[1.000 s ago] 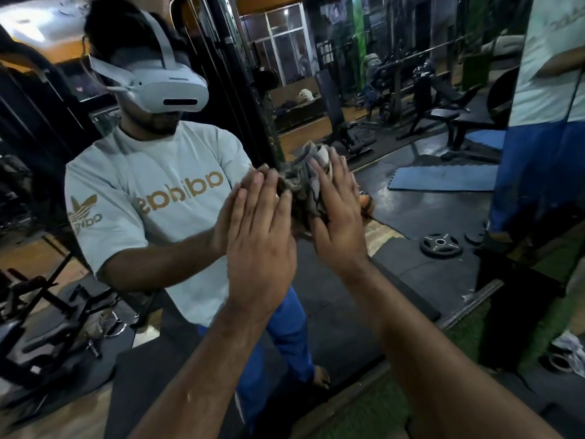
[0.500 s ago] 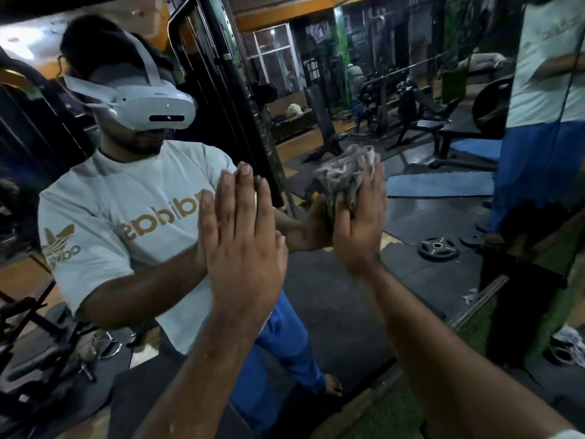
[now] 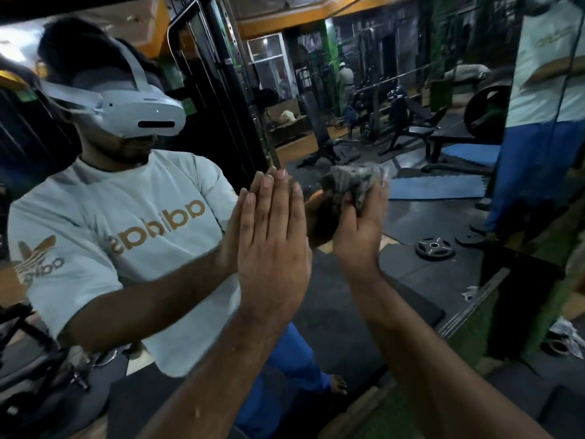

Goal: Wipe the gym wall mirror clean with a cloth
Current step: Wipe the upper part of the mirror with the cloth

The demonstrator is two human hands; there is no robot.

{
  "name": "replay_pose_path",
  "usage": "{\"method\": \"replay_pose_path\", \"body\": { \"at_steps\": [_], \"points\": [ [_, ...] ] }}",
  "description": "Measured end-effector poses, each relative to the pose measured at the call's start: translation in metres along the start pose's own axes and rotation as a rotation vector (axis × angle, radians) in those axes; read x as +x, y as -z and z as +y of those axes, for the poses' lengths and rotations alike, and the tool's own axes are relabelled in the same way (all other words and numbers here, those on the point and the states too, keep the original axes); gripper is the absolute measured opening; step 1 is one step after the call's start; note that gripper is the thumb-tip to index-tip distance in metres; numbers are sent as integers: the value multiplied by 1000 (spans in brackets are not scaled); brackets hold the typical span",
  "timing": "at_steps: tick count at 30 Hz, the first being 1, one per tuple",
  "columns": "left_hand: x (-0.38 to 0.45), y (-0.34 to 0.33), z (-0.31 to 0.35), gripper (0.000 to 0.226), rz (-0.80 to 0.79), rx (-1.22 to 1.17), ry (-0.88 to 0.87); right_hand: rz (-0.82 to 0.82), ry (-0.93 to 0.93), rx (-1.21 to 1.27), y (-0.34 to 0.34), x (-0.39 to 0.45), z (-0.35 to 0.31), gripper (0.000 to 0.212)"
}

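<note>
A crumpled grey cloth [image 3: 354, 185] is pressed against the large gym wall mirror [image 3: 364, 296], bunched in the curled fingers of the right hand [image 3: 361, 229]. The left hand [image 3: 272, 245] lies flat on the glass just beside it (fingers straight, together). A reflected black weight plate [image 3: 434, 247] sits on dark rubber flooring [image 3: 408, 267].

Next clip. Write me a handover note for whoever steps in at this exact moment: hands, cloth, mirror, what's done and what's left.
Left hand: open, flat, fingers straight against the mirror.
Right hand: grip closed on the bunched grey cloth, which it presses to the glass at about chest height.
Done: wiping is under way; how much glass is already clean cannot be told.
Left: work the cloth over the rest of the mirror.
</note>
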State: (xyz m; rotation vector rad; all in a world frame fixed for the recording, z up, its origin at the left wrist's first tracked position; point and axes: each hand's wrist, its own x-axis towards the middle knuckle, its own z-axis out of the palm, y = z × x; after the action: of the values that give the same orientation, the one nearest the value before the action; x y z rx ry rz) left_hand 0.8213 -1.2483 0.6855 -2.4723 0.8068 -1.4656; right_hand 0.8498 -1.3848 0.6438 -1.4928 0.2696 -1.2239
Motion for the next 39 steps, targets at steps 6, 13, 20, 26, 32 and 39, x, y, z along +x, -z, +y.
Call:
{"method": "replay_pose_path", "body": {
  "at_steps": [6, 13, 20, 26, 32, 39],
  "points": [
    [-6, -2, -9, 74, 9, 11, 2, -139, 391, -150, -3, -24, 13, 60],
    [-14, -2, -6, 77, -21, 15, 5, -82, 119, -14, -14, -29, -16, 69],
    [-15, -3, -6, 91, -51, 79, 2, -27, 216, -81, 1, -33, 23, 60],
    [-18, 15, -31, 63, 94, -76, -3, -167, 266, -24, -19, -33, -44, 68],
    [-35, 28, -72, 74, 38, 27, -12, 24, 136, -99, -18, -37, -13, 67],
    [-42, 35, -93, 74, 43, -19, -69, -140, 498, -221, -47, -70, -52, 68]
  ]
}}
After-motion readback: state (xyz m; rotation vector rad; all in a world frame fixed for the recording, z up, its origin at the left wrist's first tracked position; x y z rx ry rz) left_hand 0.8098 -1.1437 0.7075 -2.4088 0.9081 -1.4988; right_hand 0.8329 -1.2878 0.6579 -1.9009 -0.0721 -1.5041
